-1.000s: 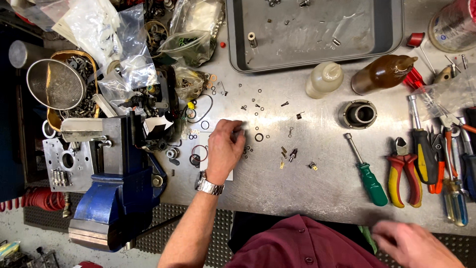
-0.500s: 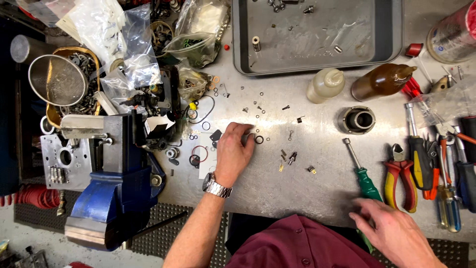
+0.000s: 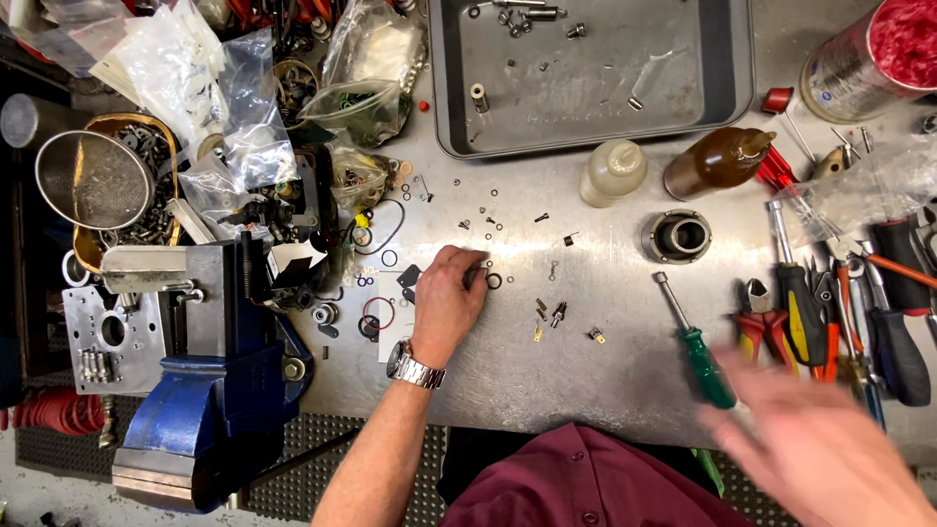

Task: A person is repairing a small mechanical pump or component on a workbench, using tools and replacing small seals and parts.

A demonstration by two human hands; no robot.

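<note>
Your metal bench (image 3: pixel 605 371) fills the view, with a grey tray (image 3: pixel 595 137) at its far edge holding a few loose bolts. At your left a blue vise (image 3: pixel 210 390) is clamped to the bench edge, a machined plate (image 3: pixel 98 337) just beside it, and beyond them a pile of clear bags (image 3: pixel 195 88) and a wire strainer (image 3: pixel 93 181) over a bowl of small parts. At your far right a row of tools lies side by side: red pliers (image 3: pixel 766 327), several screwdrivers, and, nearer the middle, a green-handled driver (image 3: pixel 695 342) with its tip pointing away from you. Behind it stand a brown bottle (image 3: pixel 717 164) and a white bottle (image 3: pixel 612 173), close together, with a steel collar (image 3: pixel 676 236) just in front of the brown one. Your left hand (image 3: pixel 444 303) lies palm down in the middle of the bench, fingers curled over small parts; whether it pinches any of them you cannot tell from here. A black O-ring (image 3: pixel 494 281) sits just at its fingertips, among scattered rings, screws and washers. Your right hand (image 3: pixel 820 449) is blurred, open with fingers spread and holding nothing, hovering near the green handle at the bench's near edge.
</note>
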